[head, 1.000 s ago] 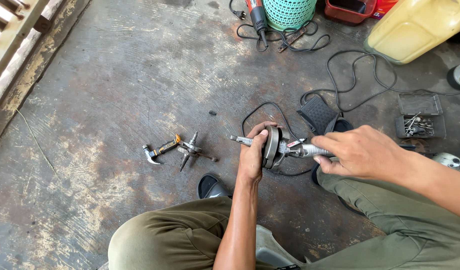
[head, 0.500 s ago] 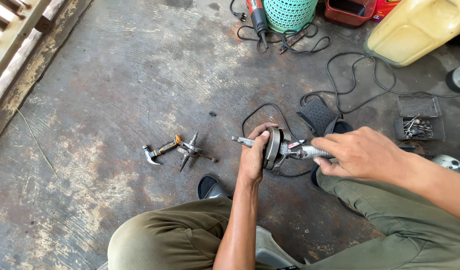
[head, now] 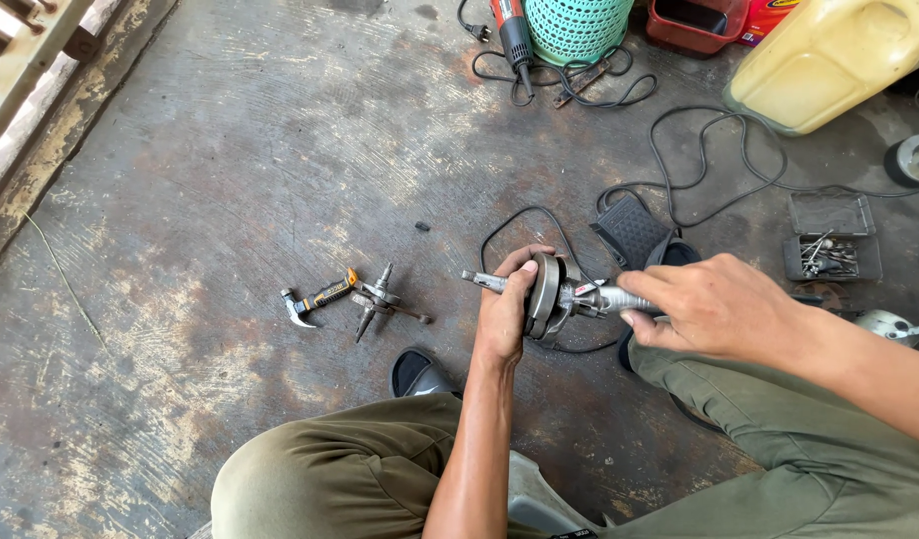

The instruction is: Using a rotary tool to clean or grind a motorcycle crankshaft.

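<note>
Seated low with knees bent and spread, the person works two bare hands together in front — the left hand (head: 504, 314) rising on a straight forearm, fingers curled in a firm grip; the right hand (head: 714, 304) reaching in from the right, palm down, fingers closed — wrists level

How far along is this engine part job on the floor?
Done: a puller-like tool and a hammer lie set down on the concrete. In hand: the left hand grips the crankshaft at its round web, the right hand holds its shaft end. What remains cannot be told.
</note>
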